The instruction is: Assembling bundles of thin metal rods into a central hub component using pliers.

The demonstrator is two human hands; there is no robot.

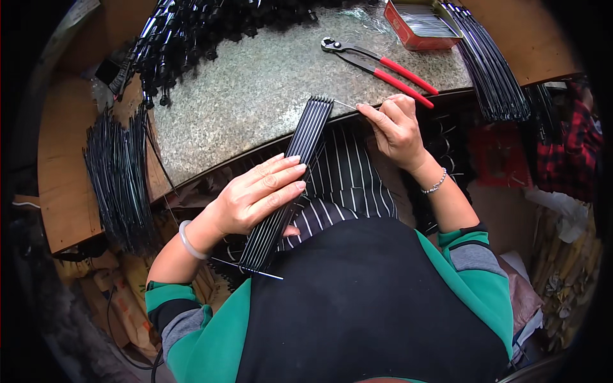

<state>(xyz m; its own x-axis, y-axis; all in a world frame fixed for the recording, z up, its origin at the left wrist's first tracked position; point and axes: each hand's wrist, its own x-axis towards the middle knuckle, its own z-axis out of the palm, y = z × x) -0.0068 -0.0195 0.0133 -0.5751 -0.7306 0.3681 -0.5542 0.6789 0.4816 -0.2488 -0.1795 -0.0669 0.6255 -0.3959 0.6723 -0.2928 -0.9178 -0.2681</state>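
Note:
A flat row of slim black rods [311, 126] lies side by side, slanting from the table's near edge down over my lap. Across it rests my left hand [252, 195], fingers on top and thumb tip showing below, so the row is gripped between them. At the row's far end, my right hand [397, 131] pinches a thin metal rod [345, 105] that reaches to the rod ends. Another thin metal rod [263, 274] runs crosswise at the row's near end and sticks out past it.
On the speckled tabletop [223, 115] lie red-handled pliers [408, 75]. Behind them stands a red box [415, 43] of thin metal pins. Bundles of black rods hang over the edge at left [118, 182] and right [488, 70]. A heap of black parts [191, 45] covers the back left.

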